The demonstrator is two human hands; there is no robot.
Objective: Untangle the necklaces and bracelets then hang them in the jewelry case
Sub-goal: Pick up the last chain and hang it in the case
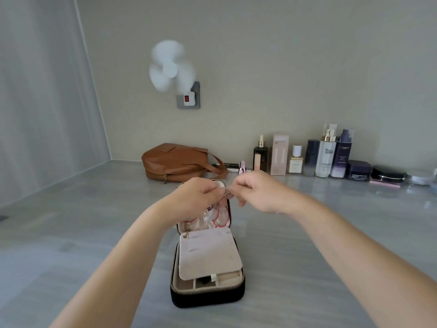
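Where the two hands meet in front of the raised lid, a tangle of chains [226, 192] hangs between the fingertips. The left hand [198, 197] pinches it from the left with curled fingers. The right hand [255, 192] pinches the same small metal clump from the right, thumb against forefinger, with its other fingers loosely curled below. Thin strands drop from the clump in front of the lid's pale lining. Red cord loops [221, 217] and a small pale charm dangle at their lower end, low against the lid; whether they touch the lining cannot be told.

The jewelry case [208, 294] stands in the middle of the grey table [82, 233]. It is black outside with a zip round its rim, and its lid stands upright on the far side. A pale padded flap [209, 253] lies tilted over the base and covers most of it. A few beige compartments show along the near edge, one with something dark in it.

Far behind the case, a brown leather bag [176, 163] lies by the wall. To its right, a row of cosmetic bottles, boxes and jars [328, 157] lines the wall's foot. On the wall above the bag sits a small white fan [170, 66], its blades blurred, fixed at a grey socket plate [188, 98] with a red switch.
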